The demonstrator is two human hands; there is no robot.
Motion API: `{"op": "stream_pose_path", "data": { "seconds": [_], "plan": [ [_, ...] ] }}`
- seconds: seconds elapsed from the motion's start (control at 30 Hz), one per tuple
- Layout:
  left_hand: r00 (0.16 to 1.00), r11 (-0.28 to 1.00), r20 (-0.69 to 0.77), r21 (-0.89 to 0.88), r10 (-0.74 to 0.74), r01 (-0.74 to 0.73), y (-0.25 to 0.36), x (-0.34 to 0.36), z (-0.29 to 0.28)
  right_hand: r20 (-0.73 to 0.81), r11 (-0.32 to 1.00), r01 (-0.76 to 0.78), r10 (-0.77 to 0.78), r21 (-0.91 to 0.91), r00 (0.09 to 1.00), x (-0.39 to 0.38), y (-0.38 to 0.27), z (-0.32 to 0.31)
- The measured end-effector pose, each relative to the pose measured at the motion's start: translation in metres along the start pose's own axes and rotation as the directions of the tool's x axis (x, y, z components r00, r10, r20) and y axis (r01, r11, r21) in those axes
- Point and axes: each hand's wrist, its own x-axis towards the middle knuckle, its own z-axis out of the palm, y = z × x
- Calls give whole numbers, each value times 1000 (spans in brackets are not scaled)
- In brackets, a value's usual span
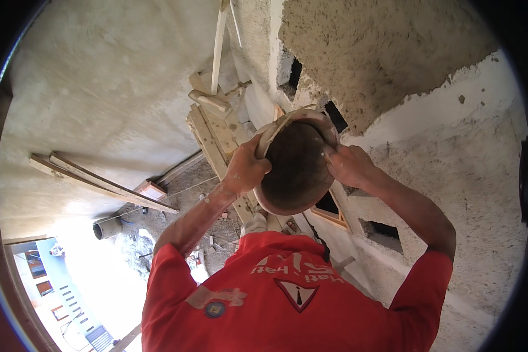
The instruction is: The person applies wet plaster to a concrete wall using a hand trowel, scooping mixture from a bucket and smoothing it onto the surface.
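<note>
A round bucket (294,167) with a pale, mortar-crusted rim is raised in front of my chest, its mouth facing up toward me. Its inside looks dark, and I see no load in it. My left hand (247,166) is closed on the left side of the rim, with the thumb over the edge. On the opposite side, my right hand (352,166) grips the rim in the same way. Both forearms have pale splashes, and the elbows are spread wide.
Below me, scaffold planks (208,138) run away toward the far wall, with my feet on them. At right, a partly plastered wall (387,58) has dark rectangular openings (381,232). Long boards (105,182) and a drum-like container (107,227) are down at left, near a bright opening.
</note>
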Motion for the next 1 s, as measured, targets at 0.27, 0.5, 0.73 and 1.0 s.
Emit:
{"op": "stream_pose_path", "data": {
  "seconds": [0.27,0.5,0.73,1.0],
  "plan": [
    [999,994,38,103,16,-19,-2,13,-4,-54,894,296,-333,-337,941,11,-16,1],
    [980,985,94,21,-174,173,-39,23,8,22,850,345,-367,-398,930,-28,-30,35],
    [975,960,84,-178,-203,215,-54,13,34,153,990,-53,33,129,988,-80,-6,6],
    [991,970,71,-205,-117,129,-53,31,73,-22,981,-195,195,22,980,-35,5,55]
  ]
}}
